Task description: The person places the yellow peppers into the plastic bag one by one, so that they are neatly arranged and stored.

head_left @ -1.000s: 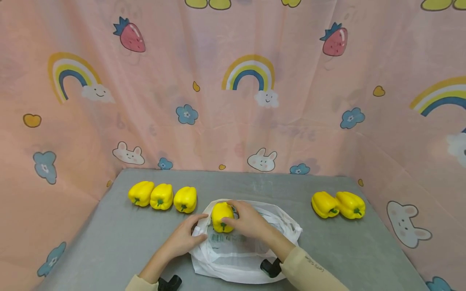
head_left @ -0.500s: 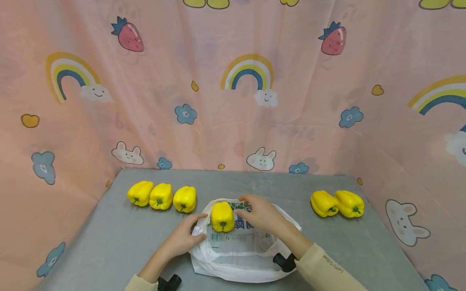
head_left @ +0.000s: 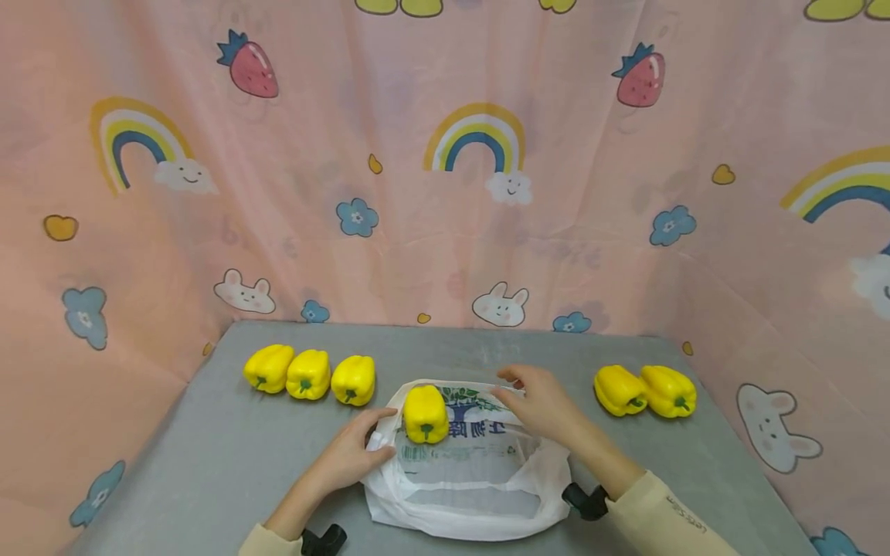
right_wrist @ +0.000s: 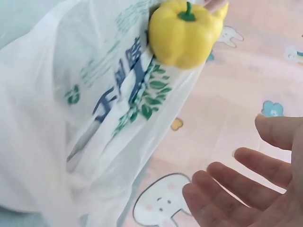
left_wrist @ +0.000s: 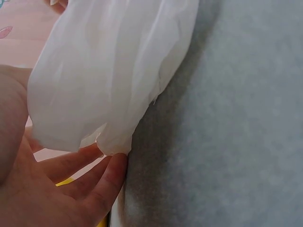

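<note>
A yellow bell pepper (head_left: 426, 415) lies at the left end of the white plastic bag (head_left: 480, 513), on its printed film and inside the raised rim. At the bag's left edge, my left hand (head_left: 354, 455) touches the plastic with its fingertips, thumb apart from the fingers. The left wrist view shows those fingers (left_wrist: 111, 177) against the bag's torn-looking edge. My right hand (head_left: 545, 401) hovers by the bag's far right rim, fingers loosely bent and nothing in them. In the right wrist view its fingers (right_wrist: 246, 179) are spread, away from the pepper.
Three yellow bell peppers (head_left: 308, 375) stand in a row at the back left of the grey table (head_left: 208, 463). Two more peppers (head_left: 645, 391) sit together at the right. A pink patterned curtain (head_left: 389, 255) surrounds the table's back and sides.
My right hand has let go of the pepper on the bag and moved right, uncovering the bag's print. The left hand and the pepper have stayed in place.
</note>
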Action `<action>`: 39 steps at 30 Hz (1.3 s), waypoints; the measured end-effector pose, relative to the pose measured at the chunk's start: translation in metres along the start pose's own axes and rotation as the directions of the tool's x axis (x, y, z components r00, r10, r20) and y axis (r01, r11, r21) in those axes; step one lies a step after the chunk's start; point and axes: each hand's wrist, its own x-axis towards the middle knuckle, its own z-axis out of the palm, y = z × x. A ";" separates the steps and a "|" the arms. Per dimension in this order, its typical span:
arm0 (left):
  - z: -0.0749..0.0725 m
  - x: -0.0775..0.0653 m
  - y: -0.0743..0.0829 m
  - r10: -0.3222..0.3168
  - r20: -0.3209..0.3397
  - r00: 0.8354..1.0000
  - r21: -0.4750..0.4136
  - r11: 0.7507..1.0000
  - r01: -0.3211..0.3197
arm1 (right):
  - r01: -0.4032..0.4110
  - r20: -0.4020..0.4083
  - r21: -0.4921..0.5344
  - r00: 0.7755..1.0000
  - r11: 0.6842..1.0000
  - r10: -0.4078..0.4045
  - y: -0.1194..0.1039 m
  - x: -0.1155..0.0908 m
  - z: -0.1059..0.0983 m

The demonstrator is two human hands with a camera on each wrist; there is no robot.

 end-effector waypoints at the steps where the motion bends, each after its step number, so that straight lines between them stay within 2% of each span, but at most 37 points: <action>1: 0.000 0.000 0.000 0.001 0.001 1.000 0.004 1.000 -0.001 | 0.011 -0.014 -0.004 1.000 1.000 -0.011 0.004 -0.001 -0.001; 4: 0.000 0.000 0.001 0.005 0.006 1.000 0.008 1.000 -0.005 | 0.037 -0.059 -0.017 0.998 0.999 -0.038 0.016 -0.006 -0.006; 11: 0.000 -0.001 0.001 0.004 0.001 1.000 -0.003 1.000 -0.004 | -0.039 -0.148 -0.012 0.988 0.999 0.036 0.041 -0.013 -0.018; 17: 0.001 0.000 0.001 0.004 -0.001 1.000 0.003 1.000 -0.004 | -0.056 -0.237 -0.053 0.971 0.997 0.042 0.061 -0.018 -0.032; 22: 0.001 0.000 0.000 -0.007 0.004 1.000 0.002 1.000 0.007 | -0.110 -0.266 -0.094 0.960 0.989 0.081 0.077 -0.024 -0.044; 29: 0.001 0.000 0.000 -0.009 0.004 1.000 -0.002 1.000 0.009 | -0.191 -0.320 -0.087 0.935 0.978 0.154 0.105 -0.033 -0.058; 39: 0.002 0.000 -0.001 -0.009 0.006 1.000 -0.002 1.000 0.009 | -0.236 -0.346 -0.092 0.919 0.967 0.191 0.138 -0.037 -0.063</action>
